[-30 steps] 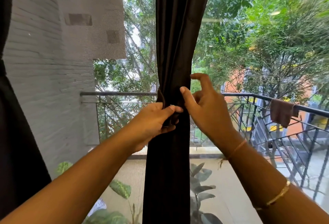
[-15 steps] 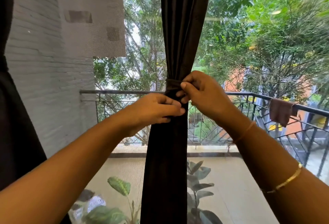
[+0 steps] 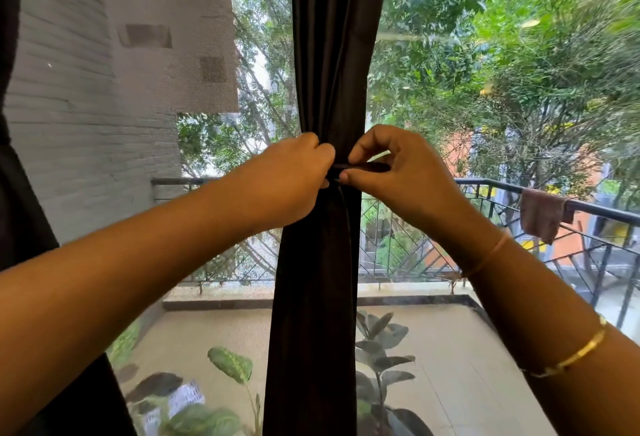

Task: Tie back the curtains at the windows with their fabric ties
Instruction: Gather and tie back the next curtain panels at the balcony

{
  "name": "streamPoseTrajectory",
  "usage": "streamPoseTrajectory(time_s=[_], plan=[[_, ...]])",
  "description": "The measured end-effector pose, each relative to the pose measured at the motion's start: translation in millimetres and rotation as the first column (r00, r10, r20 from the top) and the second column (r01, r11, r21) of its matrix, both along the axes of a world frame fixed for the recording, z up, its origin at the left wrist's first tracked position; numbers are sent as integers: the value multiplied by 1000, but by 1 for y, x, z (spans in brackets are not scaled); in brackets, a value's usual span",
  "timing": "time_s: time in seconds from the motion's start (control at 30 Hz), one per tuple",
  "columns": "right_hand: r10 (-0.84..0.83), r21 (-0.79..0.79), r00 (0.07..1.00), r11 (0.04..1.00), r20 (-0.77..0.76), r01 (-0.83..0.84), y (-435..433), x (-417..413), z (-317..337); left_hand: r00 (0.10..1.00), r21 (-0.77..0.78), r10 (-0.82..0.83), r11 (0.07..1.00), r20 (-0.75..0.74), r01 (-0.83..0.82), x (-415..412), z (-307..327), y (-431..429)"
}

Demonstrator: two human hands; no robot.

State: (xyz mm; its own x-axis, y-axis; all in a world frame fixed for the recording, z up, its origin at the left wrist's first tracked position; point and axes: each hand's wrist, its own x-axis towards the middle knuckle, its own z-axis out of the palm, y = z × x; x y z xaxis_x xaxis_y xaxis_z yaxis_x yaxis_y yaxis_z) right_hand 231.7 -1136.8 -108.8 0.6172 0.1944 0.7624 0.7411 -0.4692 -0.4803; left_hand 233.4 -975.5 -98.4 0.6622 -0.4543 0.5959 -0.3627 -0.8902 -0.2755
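Centre window. We are holding the dark curtain [image 3: 325,280] bunched narrow, level with the balcony railing [image 3: 485,186]. Our left hand [image 3: 287,183] is clenching the bunch at its left edge, fingers curled in. Our right hand [image 3: 401,186] is pinching the fabric tie [image 3: 369,167] between thumb and forefinger, and the tie is lying across the curtain's front. A brown cloth [image 3: 542,214] is hanging on the railing.

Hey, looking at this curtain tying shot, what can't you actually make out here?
All in the head view:
1. Whether the tie is knotted: the left hand and right hand cover its ends.
2. The tie's run behind the curtain: hidden by the gathered folds.
3. The curtain's top and hem: cut off by the frame edges.
4. The second curtain: mostly cut off by the left edge.
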Motion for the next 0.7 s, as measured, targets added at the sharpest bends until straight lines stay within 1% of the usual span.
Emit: streamPoseTrajectory(time_s=[0.07, 0.1, 0.13, 0.17, 0.2, 0.23, 0.27, 0.3, 0.37, 0.43, 0.5, 0.57, 0.63, 0.7], plan=[[2, 0, 1000, 1000, 22, -2, 0, 1, -2, 986, 73, 121, 991, -116, -113, -2, 8, -4], [-4, -11, 1000, 1000, 29, 4, 1, 2, -3, 962, 116, 184, 980, -199, -163, -1, 12, -6], [-6, -21, 1000, 1000, 30, 6, 1, 3, -5, 926, 129, 217, 974, -308, -185, 0, 18, -7], [2, -22, 1000, 1000, 21, -2, 2, 4, -8, 879, 83, 193, 981, -436, -175, 2, 23, -7], [25, -6, 1000, 1000, 3, -25, 2, 5, -11, 810, -31, 113, 987, -575, -160, 2, 28, -5], [64, 29, 998, 998, -22, -63, 3, 5, -12, 721, -184, -11, 969, -693, -163, 3, 34, -1], [115, 80, 992, 991, -46, -111, 3, 5, -14, 626, -323, -143, 928, -767, -184, 4, 38, 5], [162, 130, 985, 979, -58, -154, 3, 5, -16, 530, -421, -261, 883, -807, -207, 3, 42, 11], [223, 198, 974, 957, -41, -211, 5, 5, -20, 373, -542, -438, 804, -818, -245, 3, 45, 22], [234, 214, 972, 950, -4, -228, 10, 6, -27, 273, -634, -573, 722, -772, -278, 2, 43, 26], [210, 195, 976, 956, 56, -217, 16, 7, -35, 232, -679, -639, 674, -733, -290, 0, 41, 27], [168, 159, 977, 969, 128, -187, 19, 9, -39, 227, -689, -652, 669, -724, -277, -2, 39, 26], [101, 96, 975, 988, 197, -122, 19, 10, -38, 256, -676, -626, 695, -736, -244, -4, 38, 25], [32, 15, 965, 999, 260, -37, 18, 9, -35, 333, -641, -566, 746, -754, -182, -5, 36, 23]])
